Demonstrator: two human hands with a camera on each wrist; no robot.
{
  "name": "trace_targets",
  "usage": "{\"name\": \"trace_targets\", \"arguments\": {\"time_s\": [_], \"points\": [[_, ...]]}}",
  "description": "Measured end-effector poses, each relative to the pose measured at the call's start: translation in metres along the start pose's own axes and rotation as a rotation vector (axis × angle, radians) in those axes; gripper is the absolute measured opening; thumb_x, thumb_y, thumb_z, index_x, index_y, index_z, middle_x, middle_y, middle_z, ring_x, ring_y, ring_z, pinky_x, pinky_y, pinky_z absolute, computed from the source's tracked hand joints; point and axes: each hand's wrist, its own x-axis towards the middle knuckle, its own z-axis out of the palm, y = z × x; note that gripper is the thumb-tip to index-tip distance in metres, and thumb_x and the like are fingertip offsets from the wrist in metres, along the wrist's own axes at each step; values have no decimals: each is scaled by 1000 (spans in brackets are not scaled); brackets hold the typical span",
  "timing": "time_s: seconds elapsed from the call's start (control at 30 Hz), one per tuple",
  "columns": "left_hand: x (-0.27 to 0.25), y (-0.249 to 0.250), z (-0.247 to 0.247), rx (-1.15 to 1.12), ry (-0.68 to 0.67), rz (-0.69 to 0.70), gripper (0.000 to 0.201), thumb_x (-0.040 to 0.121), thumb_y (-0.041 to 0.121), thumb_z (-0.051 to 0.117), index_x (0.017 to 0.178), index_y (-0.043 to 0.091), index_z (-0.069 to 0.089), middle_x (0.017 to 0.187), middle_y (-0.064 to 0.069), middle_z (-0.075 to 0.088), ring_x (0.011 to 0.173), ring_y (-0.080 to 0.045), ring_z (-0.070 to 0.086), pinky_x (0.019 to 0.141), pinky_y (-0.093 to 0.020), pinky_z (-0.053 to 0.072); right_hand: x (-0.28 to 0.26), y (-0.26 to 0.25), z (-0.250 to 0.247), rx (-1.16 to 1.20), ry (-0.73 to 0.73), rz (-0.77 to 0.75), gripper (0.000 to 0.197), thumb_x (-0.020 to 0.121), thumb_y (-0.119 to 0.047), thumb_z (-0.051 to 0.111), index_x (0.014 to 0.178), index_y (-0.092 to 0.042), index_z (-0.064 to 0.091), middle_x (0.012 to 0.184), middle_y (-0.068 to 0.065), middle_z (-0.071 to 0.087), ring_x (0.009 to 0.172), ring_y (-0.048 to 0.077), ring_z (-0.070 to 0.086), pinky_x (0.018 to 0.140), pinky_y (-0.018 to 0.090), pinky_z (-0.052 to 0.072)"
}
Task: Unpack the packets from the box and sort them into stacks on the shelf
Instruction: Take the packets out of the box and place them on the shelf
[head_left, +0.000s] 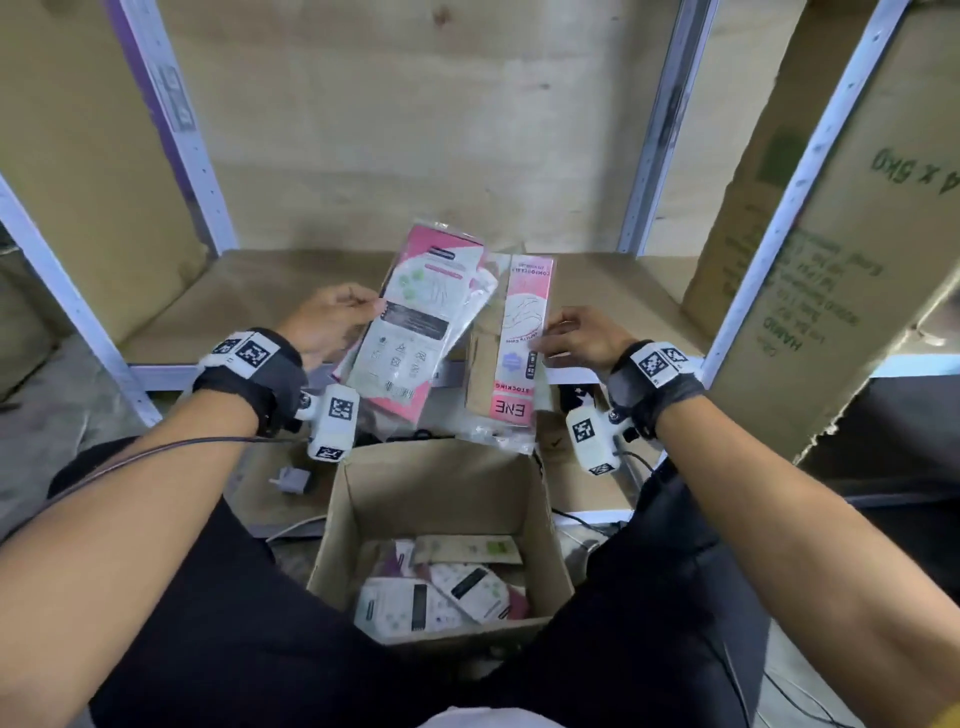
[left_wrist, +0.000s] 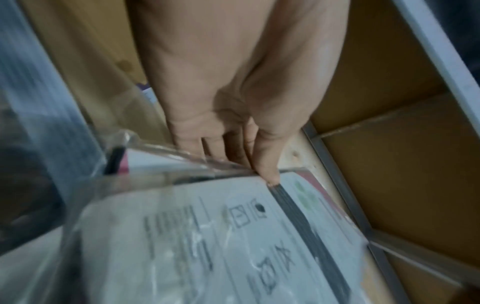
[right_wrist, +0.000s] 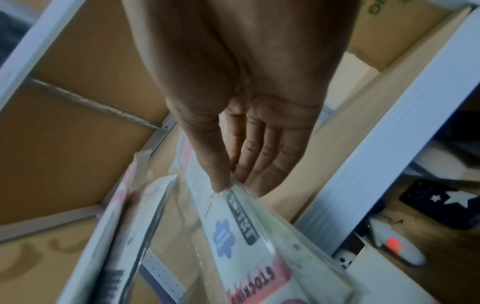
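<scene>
Shelf (head_left: 291, 291) ahead, beyond box (head_left: 441, 493); left hand (head_left: 324, 322) pinches pink-white packets (head_left: 410, 322), right hand (head_left: 582, 338) pinches stocking packet (head_left: 519, 338), long axes pointing shelfward.

Centre frame: left hand (head_left: 324, 322) grips pink-and-white packets (head_left: 410, 332), right hand (head_left: 582, 335) pinches a pink stocking packet (head_left: 519, 338), both above the wooden shelf (head_left: 249, 296); lower centre, open cardboard box (head_left: 441, 499) holding further packets (head_left: 441, 592).

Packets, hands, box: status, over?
Left hand holds pink-and-white packets; right hand pinches stocking packet. Both above shelf. Box still holds packets.
</scene>
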Motion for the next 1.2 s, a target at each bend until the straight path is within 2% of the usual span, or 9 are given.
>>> {"name": "trace_targets", "arguments": {"time_s": [0.17,0.33,0.5,0.6,0.77,0.83,0.93,1.07,1.2], "points": [[26,-14,-11,-209,262,-42,15,99,2,56,93,13,63,85,-4,71,55,-6,69,48,-19,53,36,-3,15,206,14,21,23,79,1,76,95,-4,61,108,27,68,91,33,66,74,33,60],[59,-24,-20,-230,366,-49,29,99,-5,47,81,12,62,61,4,74,49,-7,69,40,-17,49,82,-10,34,285,-26,98,40,81,1,75,118,1,60,117,22,69,97,27,67,84,33,57],[105,-42,-46,-127,520,-180,17,99,1,54,112,9,61,100,-13,67,54,-12,61,35,-15,41,135,-16,55,252,-66,179,21,86,5,67,104,-4,64,89,10,73,70,16,69,67,24,57],[131,-52,-68,7,529,-240,23,100,4,51,119,9,62,104,-11,67,66,-15,58,50,-22,45,167,-19,65,208,-86,220,15,87,7,64,101,0,66,78,10,72,56,14,68,56,22,56],[162,-67,-103,83,535,-331,25,96,4,52,116,3,68,95,-17,71,85,-33,67,87,-48,54,219,-23,91,84,-60,239,12,86,8,65,89,-3,65,89,17,68,67,23,64,64,29,54],[170,-70,-113,103,510,-352,24,92,9,61,115,6,68,104,-16,73,93,-33,71,87,-47,59,238,-24,103,49,-36,243,16,84,11,65,85,-5,63,81,14,69,63,22,65,53,26,53],[182,-73,-126,131,434,-342,36,86,1,68,120,12,64,109,-7,72,86,-20,70,68,-30,57,261,-25,123,38,-7,265,16,83,14,63,88,-2,62,68,12,68,51,20,65,41,20,48],[196,-73,-146,210,396,-329,42,86,-9,61,124,11,60,108,-5,68,83,-17,65,61,-23,51,291,-32,148,-27,-4,235,31,84,12,63,114,3,61,100,23,69,79,31,66,63,35,55],[212,-77,-175,303,459,-321,41,86,-8,61,126,2,59,118,-16,68,103,-29,66,88,-36,54,318,-39,169,-9,11,257,39,82,13,60,120,4,61,111,26,68,102,40,68,91,53,55]]}}
